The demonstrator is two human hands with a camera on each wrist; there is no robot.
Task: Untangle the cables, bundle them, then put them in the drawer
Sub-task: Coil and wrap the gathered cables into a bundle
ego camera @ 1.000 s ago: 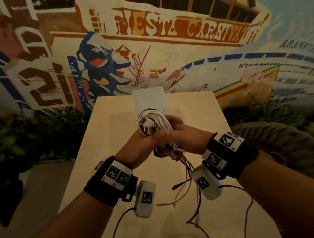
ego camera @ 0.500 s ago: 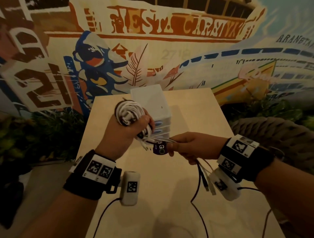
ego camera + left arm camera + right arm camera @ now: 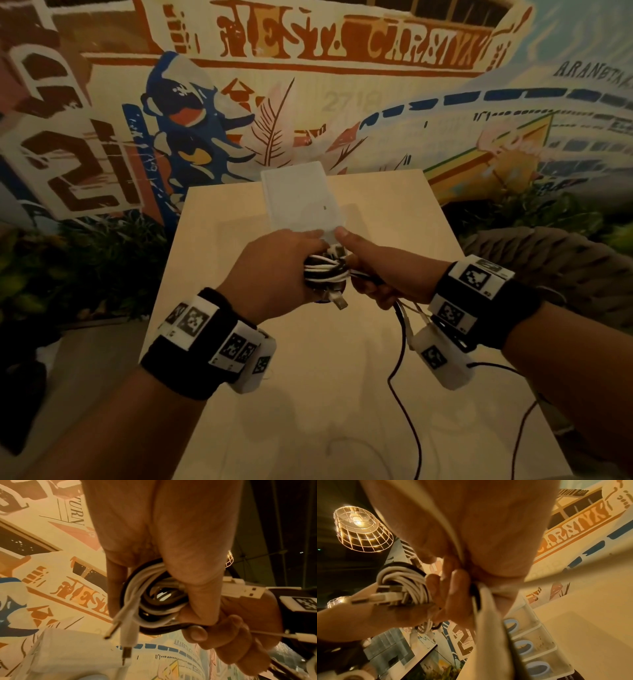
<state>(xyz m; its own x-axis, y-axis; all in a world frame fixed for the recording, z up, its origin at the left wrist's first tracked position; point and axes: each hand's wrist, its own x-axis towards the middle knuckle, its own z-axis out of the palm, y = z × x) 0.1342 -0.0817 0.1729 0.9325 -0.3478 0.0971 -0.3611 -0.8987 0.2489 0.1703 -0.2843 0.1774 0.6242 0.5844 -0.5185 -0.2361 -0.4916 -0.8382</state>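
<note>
Left hand (image 3: pixel 274 274): your fingers are curled round the cable bundle (image 3: pixel 325 272), gripping it above the table (image 3: pixel 342 394), just in front of the drawer unit (image 3: pixel 301 200).
Cable bundle: white and black cables coiled together. From the left wrist view, two plug ends (image 3: pixel 123 639) hang out of the coil toward the drawer unit. A white USB plug (image 3: pixel 247 592) sticks out on the far side from them, toward your right wrist.
Right hand (image 3: pixel 387 274): touching the bundle on the side away from your left hand, thumb stretched forward toward the drawer unit's near edge. Your fingers are closed on a black cable (image 3: pixel 399 359) and a thin white one; both run out of the bundle.
Loose cables: the black one drops from your right hand onto the table and trails toward the table's near edge. The white one's far end can't be made out.
Drawer unit: white, standing at the table's far side, middle. The right wrist view shows three stacked drawers (image 3: pixel 532 639) with blue round pulls. Can't tell whether any drawer is pulled out.
Background: painted mural (image 3: pixel 308 85) behind the drawer unit; a wire-cage lamp (image 3: pixel 362 530) glows overhead.
</note>
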